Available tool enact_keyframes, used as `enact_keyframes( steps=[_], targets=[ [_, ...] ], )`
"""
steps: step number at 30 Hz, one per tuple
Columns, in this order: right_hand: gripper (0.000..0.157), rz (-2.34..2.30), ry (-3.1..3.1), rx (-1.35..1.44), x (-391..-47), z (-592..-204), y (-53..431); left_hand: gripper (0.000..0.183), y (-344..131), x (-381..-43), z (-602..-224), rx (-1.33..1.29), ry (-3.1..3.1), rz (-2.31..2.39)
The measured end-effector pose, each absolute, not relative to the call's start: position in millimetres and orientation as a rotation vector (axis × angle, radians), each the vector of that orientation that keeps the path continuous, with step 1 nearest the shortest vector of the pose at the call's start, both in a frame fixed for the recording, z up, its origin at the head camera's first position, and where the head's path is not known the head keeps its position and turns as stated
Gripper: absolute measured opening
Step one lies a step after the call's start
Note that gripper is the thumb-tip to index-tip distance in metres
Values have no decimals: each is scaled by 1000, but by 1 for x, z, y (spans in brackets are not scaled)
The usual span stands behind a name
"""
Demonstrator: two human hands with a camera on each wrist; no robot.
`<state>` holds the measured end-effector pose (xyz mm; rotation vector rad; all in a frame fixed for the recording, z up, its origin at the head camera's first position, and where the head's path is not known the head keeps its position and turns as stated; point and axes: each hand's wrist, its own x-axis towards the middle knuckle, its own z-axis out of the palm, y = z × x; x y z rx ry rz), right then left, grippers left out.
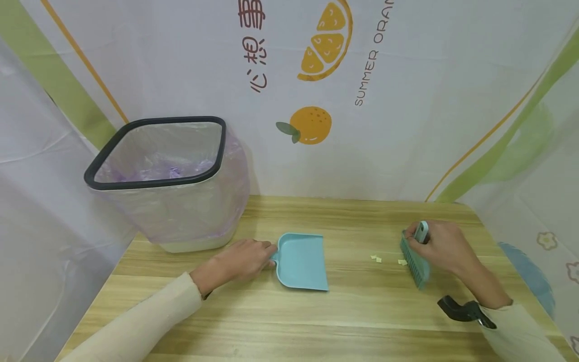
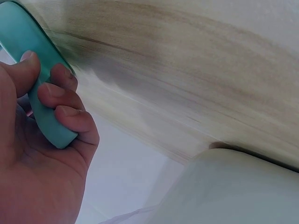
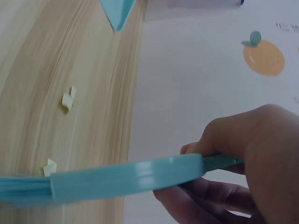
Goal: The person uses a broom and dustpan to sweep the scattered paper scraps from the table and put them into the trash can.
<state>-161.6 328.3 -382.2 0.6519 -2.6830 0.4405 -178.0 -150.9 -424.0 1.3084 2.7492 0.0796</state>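
A light-blue dustpan (image 1: 302,261) lies on the wooden table with its wide edge facing right. My left hand (image 1: 249,257) grips its short handle; in the left wrist view the fingers curl round that handle (image 2: 49,109). Over on the right, my right hand (image 1: 445,246) holds a matching hand brush (image 1: 417,261) by the handle, bristles down at the table. Small pale-yellow paper scraps (image 1: 376,259) lie between dustpan and brush. One more scrap (image 3: 49,167) sits right at the bristles, plain in the right wrist view.
A white bin (image 1: 194,216) with a black rim and a purple liner bag stands at the table's back left. Behind the table (image 1: 289,332) hangs a white cloth (image 1: 398,141) printed with oranges and lettering. A black strap piece (image 1: 461,309) sits at the right wrist.
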Motion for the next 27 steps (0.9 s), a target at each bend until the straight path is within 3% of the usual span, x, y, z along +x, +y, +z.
enact_keyframes(
  steps=[27],
  targets=[
    [8,615,-2597,895,-164,-386,257,19,-150,-181,-422,1244,2709,58]
  ],
)
